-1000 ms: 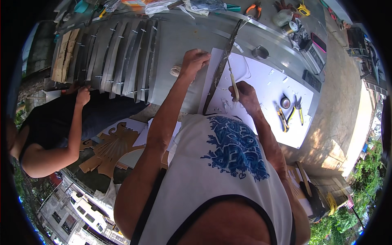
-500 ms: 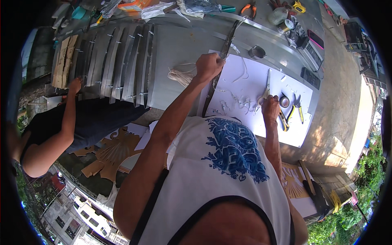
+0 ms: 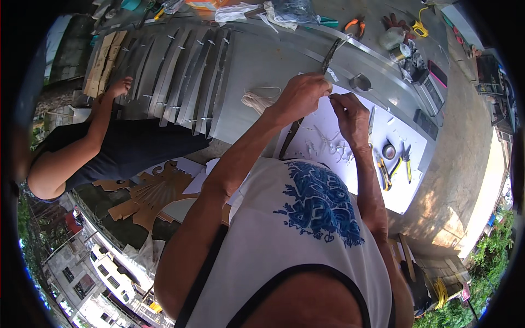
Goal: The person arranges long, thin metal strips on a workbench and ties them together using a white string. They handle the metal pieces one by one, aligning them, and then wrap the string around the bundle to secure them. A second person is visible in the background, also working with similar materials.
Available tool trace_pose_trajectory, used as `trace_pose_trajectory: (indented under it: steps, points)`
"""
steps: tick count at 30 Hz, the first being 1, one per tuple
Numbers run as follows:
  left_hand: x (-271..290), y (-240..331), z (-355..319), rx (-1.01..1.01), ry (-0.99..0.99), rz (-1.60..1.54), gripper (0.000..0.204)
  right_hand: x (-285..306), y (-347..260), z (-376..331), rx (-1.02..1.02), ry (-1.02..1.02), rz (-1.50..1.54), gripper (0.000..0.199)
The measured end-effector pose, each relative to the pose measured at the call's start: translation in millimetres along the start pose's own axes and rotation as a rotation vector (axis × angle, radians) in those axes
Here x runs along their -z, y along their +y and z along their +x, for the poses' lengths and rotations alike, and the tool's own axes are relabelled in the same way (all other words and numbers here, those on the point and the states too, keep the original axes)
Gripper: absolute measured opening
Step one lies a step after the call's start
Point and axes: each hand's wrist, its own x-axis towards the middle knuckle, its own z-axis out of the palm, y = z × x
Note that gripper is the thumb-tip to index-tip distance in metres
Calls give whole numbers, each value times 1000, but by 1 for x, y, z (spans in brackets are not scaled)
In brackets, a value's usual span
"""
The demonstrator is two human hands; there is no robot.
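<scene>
My left hand (image 3: 303, 94) is closed around a long dark narrow strip (image 3: 330, 56) above the bench. Its far end and its near end stick out on either side of my fist. My right hand (image 3: 350, 116) is right beside the left, thumb and fingers pinched together; whatever they grip is too small to make out. Scissors (image 3: 372, 121) lie on a white sheet (image 3: 402, 199), partly covered by my right hand. Also on the sheet are a roll of dark tape (image 3: 389, 151), a yellow cutter knife (image 3: 383, 170), yellow-handled pliers (image 3: 405, 162) and string scraps (image 3: 328, 141).
Several curved grey strips with white ties (image 3: 188, 76) lie in a row at left, beside a co-worker's hand (image 3: 120, 86). A bundle of string (image 3: 257, 101) rests left of my hand. Farther back are a metal cup (image 3: 360, 83), orange pliers (image 3: 355, 26) and a phone (image 3: 437, 73).
My right hand has left the scissors on the sheet and come up to my left hand, fingers pinched. The left still grips the dark strip. The co-worker's hand has lifted a little.
</scene>
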Motion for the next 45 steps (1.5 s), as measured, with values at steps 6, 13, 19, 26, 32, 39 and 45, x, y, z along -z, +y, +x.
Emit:
trace_pose_trajectory:
  steps: [6, 13, 19, 26, 32, 39, 45]
  points:
    - [-15, 12, -22, 519, 146, -810, 13, 5, -15, -9, -386, -21, 253, 17]
    - [-27, 13, -35, 513, 169, -790, 18, 1, -19, -18, -466, -65, 263, 24]
    - [-32, 9, -37, 440, 179, -604, 16, 9, -19, -9, -388, -101, 332, 22]
    - [-32, 19, -35, 411, 221, -461, 14, 19, -19, -1, -354, -137, 308, 21]
    - [-27, 25, -35, 440, 163, -452, 14, 18, -11, -5, -352, -112, 375, 23]
    - [-26, 29, -34, 455, 188, -446, 14, 12, -7, -6, -372, -75, 492, 22]
    - [-29, 25, -35, 451, 184, -460, 15, 8, -5, -8, -387, -44, 524, 16]
